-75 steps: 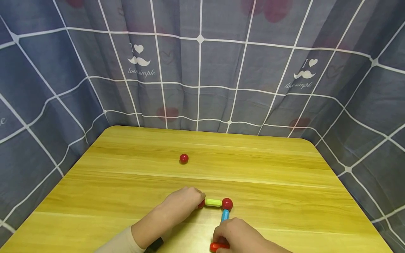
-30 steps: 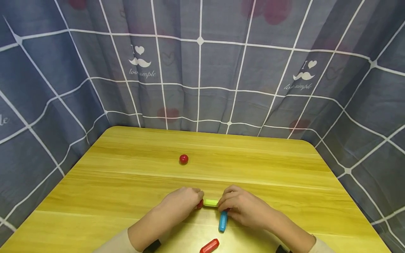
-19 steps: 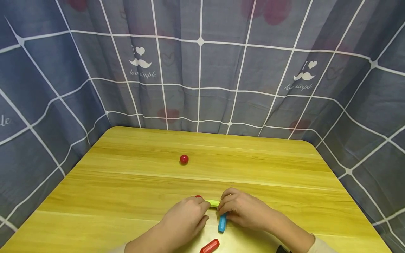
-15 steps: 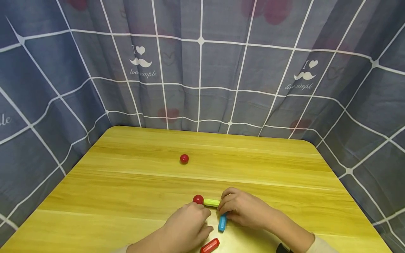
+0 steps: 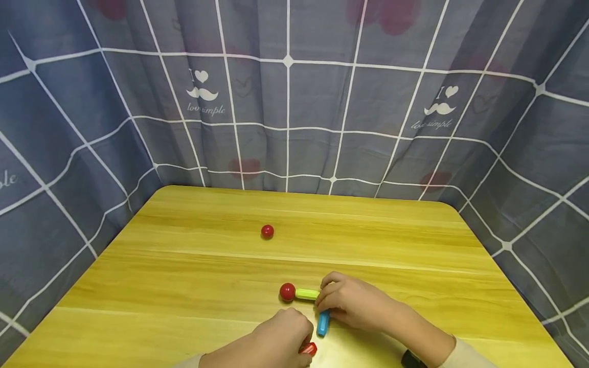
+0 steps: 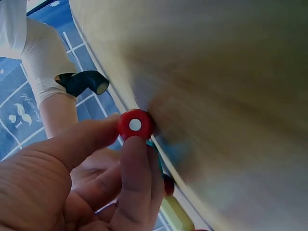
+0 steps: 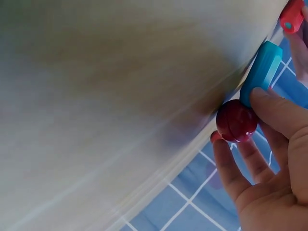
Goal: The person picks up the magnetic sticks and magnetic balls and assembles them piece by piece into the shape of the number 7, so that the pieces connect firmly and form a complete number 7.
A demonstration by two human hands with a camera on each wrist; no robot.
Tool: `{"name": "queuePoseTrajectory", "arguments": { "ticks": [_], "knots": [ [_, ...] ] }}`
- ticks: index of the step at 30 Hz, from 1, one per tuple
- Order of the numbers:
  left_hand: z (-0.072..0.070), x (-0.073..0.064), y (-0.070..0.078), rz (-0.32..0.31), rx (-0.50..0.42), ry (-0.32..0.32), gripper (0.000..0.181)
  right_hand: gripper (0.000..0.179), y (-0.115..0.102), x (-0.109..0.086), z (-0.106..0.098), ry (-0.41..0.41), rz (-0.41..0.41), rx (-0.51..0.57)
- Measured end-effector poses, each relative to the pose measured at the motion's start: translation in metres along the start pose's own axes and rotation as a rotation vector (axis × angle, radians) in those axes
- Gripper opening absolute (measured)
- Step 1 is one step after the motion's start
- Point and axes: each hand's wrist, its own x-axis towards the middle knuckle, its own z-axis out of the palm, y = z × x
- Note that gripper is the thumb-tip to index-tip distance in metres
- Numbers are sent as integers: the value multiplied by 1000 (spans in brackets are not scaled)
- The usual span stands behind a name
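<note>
In the head view my left hand (image 5: 282, 338) pinches a red magnetic stick (image 5: 309, 349) near the table's front. The left wrist view shows a pale disc in that stick's end, with thumb and fingertips on its sides. My right hand (image 5: 359, 302) holds the corner where a blue magnetic stick (image 5: 323, 324) meets a red ball (image 7: 236, 120); its thumb lies on the blue stick. From the head view the fingers hide this ball. A yellow-green stick (image 5: 306, 294) runs left from there to another red ball (image 5: 287, 292), which neither hand touches.
A loose red ball (image 5: 267, 231) lies farther back on the wooden table (image 5: 184, 286). Blue checked curtains (image 5: 317, 102) hang behind and along both sides of the table. A dark strap piece (image 5: 411, 359) sits at the right wrist.
My left hand has let go of the left red ball, moved toward the front and taken the red stick. Earlier the right hand released that stick and moved to the ball corner, where it stays.
</note>
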Motion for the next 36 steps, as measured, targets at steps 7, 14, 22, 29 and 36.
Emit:
{"name": "queuePoseTrajectory", "arguments": {
  "ticks": [7,14,22,29,36],
  "knots": [
    [1,1,0,-25,-38,22,31,18,-4,0,3,-56,-43,-81],
    [2,2,-3,-39,-105,68,32,13,-6,2,4,-72,-30,-77],
    [1,6,-3,-40,-103,79,43,15,-7,3,4,-68,-25,-90],
    [3,8,-3,-7,-178,65,26,14,-5,3,3,-63,-9,-50],
    [3,11,-7,40,-270,91,16,15,0,0,4,-56,-3,-30]
  ]
}}
